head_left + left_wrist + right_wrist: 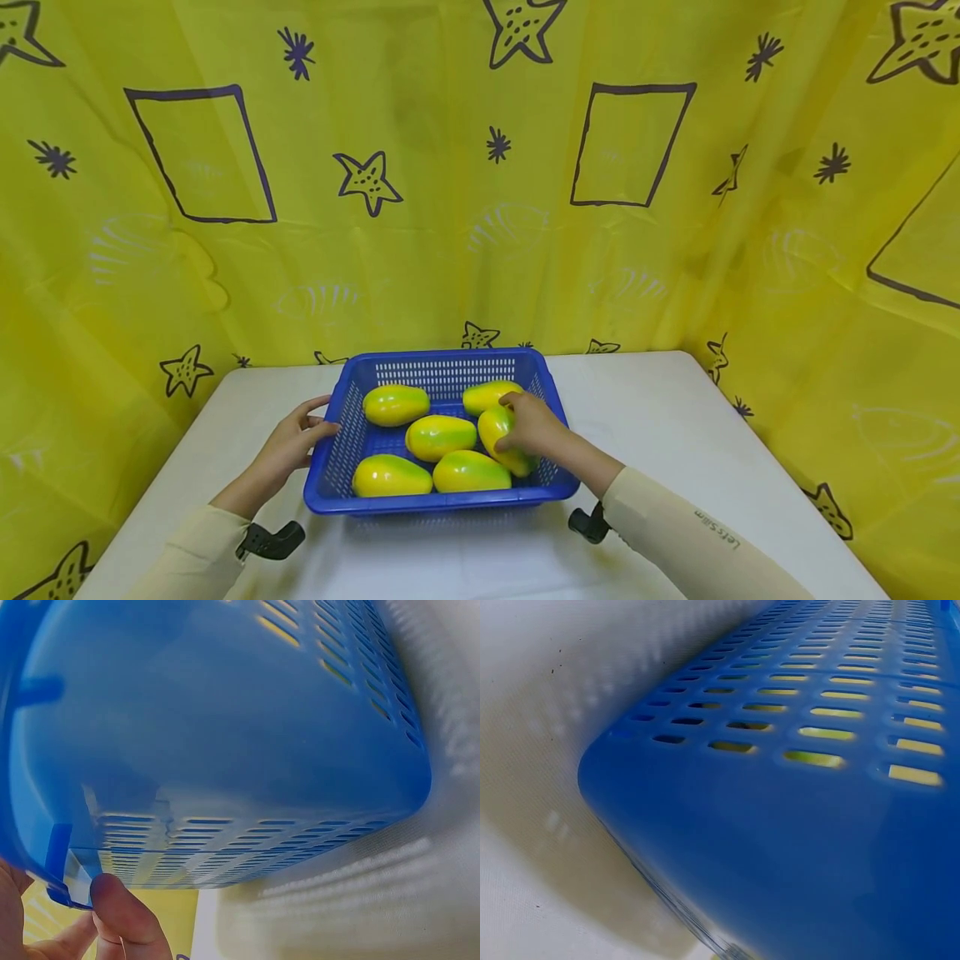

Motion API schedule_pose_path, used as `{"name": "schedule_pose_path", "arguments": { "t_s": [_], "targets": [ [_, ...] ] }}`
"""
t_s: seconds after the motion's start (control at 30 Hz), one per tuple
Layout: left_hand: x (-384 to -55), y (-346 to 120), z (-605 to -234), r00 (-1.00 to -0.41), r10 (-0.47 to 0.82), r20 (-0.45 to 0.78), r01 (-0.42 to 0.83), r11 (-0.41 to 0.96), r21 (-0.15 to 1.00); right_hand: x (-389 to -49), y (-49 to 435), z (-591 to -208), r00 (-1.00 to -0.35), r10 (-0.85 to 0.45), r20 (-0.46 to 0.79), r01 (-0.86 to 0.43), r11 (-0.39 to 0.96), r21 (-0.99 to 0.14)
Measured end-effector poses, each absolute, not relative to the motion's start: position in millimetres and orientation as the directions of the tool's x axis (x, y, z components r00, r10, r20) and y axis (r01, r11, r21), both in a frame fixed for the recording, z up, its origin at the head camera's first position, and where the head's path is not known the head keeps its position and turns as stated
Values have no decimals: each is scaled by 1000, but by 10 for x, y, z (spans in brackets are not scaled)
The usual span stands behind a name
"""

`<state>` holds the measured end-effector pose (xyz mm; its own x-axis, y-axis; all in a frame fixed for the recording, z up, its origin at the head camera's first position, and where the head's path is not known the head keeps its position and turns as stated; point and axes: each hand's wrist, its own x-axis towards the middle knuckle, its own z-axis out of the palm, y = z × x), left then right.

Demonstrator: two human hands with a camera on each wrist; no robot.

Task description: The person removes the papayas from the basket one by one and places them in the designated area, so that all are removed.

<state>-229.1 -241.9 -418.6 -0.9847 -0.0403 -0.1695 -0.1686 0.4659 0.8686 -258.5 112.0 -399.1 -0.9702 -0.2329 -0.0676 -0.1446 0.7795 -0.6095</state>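
A blue plastic basket [431,502] with slotted walls stands on the white table and holds several glossy yellow-green papayas. My left hand [292,433] grips the basket's left rim; in the left wrist view its fingers [131,919] curl at the rim's edge. Inside the basket on the right, my right hand [534,425] holds one papaya [491,425], thumb on the near side and fingers over the top. Behind it lies another papaya [487,395], and in front of it a third papaya [471,473]. In the right wrist view only the basket wall [742,817] and table show; the hand is hidden.
More papayas lie at the basket's back left [395,406], middle [441,438] and front left [392,477]. The white table [630,400] extends on both sides of the basket. A yellow patterned curtain [427,275] surrounds its back and sides.
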Motion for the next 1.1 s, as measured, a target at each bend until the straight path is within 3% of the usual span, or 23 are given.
{"name": "schedule_pose_path", "arguments": {
  "t_s": [0.5,1.1],
  "targets": [
    [-2304,-2422,-4182,-984,-40,-172,-171,462,870,-2602,1156,-3871,-965,-256,-56,-170,774,-610],
    [-2289,-2438,-4173,-982,-20,-189,-179,440,880,-2640,1227,-3753,-957,-256,-136,-110,756,-646]
  ]
}}
